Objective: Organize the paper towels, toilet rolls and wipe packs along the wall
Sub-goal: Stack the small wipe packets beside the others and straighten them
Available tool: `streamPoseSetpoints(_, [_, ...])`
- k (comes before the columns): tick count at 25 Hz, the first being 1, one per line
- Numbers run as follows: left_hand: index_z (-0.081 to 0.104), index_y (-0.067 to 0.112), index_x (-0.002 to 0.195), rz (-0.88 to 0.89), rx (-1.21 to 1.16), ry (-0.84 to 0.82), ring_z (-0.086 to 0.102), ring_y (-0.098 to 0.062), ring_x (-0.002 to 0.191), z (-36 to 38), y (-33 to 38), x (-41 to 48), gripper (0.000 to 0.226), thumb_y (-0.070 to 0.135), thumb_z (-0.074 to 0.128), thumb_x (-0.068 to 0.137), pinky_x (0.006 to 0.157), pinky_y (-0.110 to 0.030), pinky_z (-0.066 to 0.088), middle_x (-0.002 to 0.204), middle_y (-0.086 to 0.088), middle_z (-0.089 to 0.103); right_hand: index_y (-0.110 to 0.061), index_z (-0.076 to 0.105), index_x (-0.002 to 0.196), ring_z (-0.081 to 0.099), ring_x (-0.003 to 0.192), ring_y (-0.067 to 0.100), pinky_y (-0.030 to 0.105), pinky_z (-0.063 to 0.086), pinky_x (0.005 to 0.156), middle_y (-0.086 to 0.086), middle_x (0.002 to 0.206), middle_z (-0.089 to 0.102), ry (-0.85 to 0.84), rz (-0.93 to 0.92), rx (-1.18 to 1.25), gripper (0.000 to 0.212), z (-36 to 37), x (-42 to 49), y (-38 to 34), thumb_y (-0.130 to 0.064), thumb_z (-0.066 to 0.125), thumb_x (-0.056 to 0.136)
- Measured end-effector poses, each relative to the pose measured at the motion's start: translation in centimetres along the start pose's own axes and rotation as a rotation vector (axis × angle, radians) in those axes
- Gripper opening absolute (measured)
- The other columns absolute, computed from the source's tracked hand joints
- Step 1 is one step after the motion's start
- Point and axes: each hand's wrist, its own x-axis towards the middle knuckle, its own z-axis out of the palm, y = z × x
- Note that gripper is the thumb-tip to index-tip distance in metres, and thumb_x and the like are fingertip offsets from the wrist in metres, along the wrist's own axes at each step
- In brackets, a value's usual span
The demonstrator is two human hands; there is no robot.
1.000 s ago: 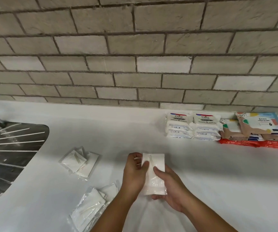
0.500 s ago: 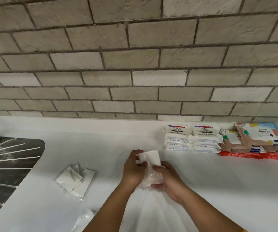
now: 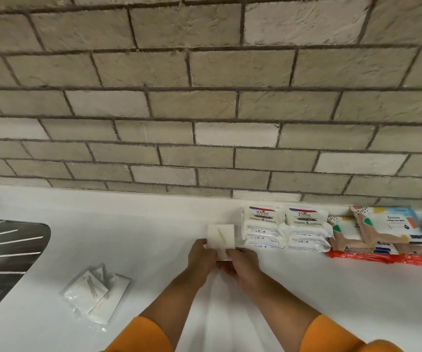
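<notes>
Both hands hold one small white napkin packet in clear wrap, just left of the wipe packs. My left hand grips its left lower edge and my right hand pinches its lower right corner. Two stacks of white Dove wipe packs stand against the brick wall. To their right lie colourful patterned wipe packs on top of red packs. More clear-wrapped napkin packets lie loose on the white counter at the left.
A steel sink drainer with ridges fills the left edge. The counter between the sink and the Dove packs along the wall holds nothing.
Both hands carried the napkin packet away from me and rightward toward the wall, beside the Dove packs. The view tilted up, so the nearest packets at the bottom dropped out of sight.
</notes>
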Motion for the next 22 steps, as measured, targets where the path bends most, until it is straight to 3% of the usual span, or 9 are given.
streamPoseSetpoints(3, [0.056,0.014,0.132,0.046,0.110,0.041,0.062,-0.013,0.076,0.5,0.8,1.2,0.051,-0.001,0.054,0.083,0.040,-0.015,0.046,0.102,-0.001,0.062,-0.001,0.073,0.067,0.062,0.066,0.031,0.041,0.051,0.066,0.023,0.070,0.071,0.117,-0.030,-0.152,0.020,0.1,0.8,-0.3,0.007,0.058,0.077])
streamPoseSetpoints(5, [0.056,0.015,0.133,0.080,0.185,0.045,0.059,-0.009,0.075,1.0,0.9,2.3,0.049,0.003,0.052,0.085,0.037,-0.013,0.041,0.111,-0.003,0.063,-0.008,0.066,0.058,0.055,0.063,0.026,0.035,0.043,0.061,0.015,0.062,0.063,0.164,-0.045,-0.230,0.023,-0.2,1.2,-0.3,0.005,0.055,0.073])
streamPoseSetpoints(8, [0.058,0.012,0.133,0.125,0.244,0.069,0.061,-0.021,0.098,2.2,1.1,2.8,0.047,0.006,0.050,0.087,0.061,-0.018,0.047,0.127,-0.009,0.063,-0.016,0.060,0.054,0.050,0.058,0.023,0.027,0.038,0.055,0.004,0.057,0.059,0.200,-0.077,-0.321,0.026,-0.6,1.4,-0.1,0.001,0.055,0.073])
streamPoseSetpoints(10, [0.059,0.008,0.131,0.135,0.259,0.094,0.061,-0.028,0.112,2.9,0.8,3.0,0.046,0.006,0.050,0.087,0.084,-0.030,0.053,0.128,-0.012,0.063,-0.016,0.061,0.056,0.051,0.057,0.020,0.026,0.039,0.054,0.000,0.056,0.061,0.198,-0.095,-0.339,0.024,-0.8,1.6,0.0,-0.001,0.057,0.074])
streamPoseSetpoints(12, [0.060,0.003,0.128,0.151,0.310,0.105,0.060,-0.032,0.115,3.2,0.7,3.2,0.042,0.006,0.051,0.087,0.097,-0.040,0.053,0.126,-0.015,0.064,-0.015,0.068,0.063,0.055,0.059,0.019,0.027,0.043,0.057,0.000,0.060,0.064,0.183,-0.099,-0.333,0.019,-0.9,1.6,0.1,-0.002,0.060,0.076])
streamPoseSetpoints(15, [0.062,0.001,0.123,0.181,0.462,0.118,0.059,-0.034,0.116,3.2,0.8,3.0,0.038,0.015,0.053,0.089,0.099,-0.044,0.051,0.123,-0.018,0.064,-0.012,0.071,0.076,0.061,0.070,0.023,0.029,0.047,0.063,0.006,0.076,0.070,0.191,-0.110,-0.337,0.017,-1.0,1.6,0.2,-0.001,0.058,0.079])
streamPoseSetpoints(18, [0.055,0.008,0.133,0.183,0.557,0.125,0.047,-0.035,0.128,2.7,1.0,2.6,0.046,0.028,0.055,0.092,0.102,-0.040,0.042,0.133,-0.015,0.056,-0.020,0.060,0.083,0.060,0.076,0.014,0.028,0.045,0.065,-0.003,0.084,0.065,0.246,-0.133,-0.338,0.017,-1.3,1.0,0.1,-0.003,0.062,0.082])
streamPoseSetpoints(20, [0.050,0.013,0.143,0.188,0.523,0.119,0.041,-0.035,0.135,1.9,0.8,1.9,0.054,0.029,0.058,0.091,0.104,-0.040,0.040,0.140,-0.013,0.052,-0.021,0.058,0.102,0.061,0.084,0.015,0.029,0.047,0.071,-0.004,0.093,0.063,0.240,-0.125,-0.336,0.025,-1.8,0.5,0.3,-0.005,0.064,0.084])
streamPoseSetpoints(22, [0.055,0.017,0.139,0.221,0.503,0.106,0.047,-0.032,0.132,0.7,0.3,0.6,0.050,0.028,0.060,0.091,0.105,-0.039,0.042,0.137,-0.009,0.056,-0.020,0.058,0.119,0.063,0.092,0.019,0.030,0.050,0.073,0.003,0.108,0.064,0.204,-0.113,-0.367,0.037,-2.3,-0.2,0.9,-0.007,0.065,0.085])
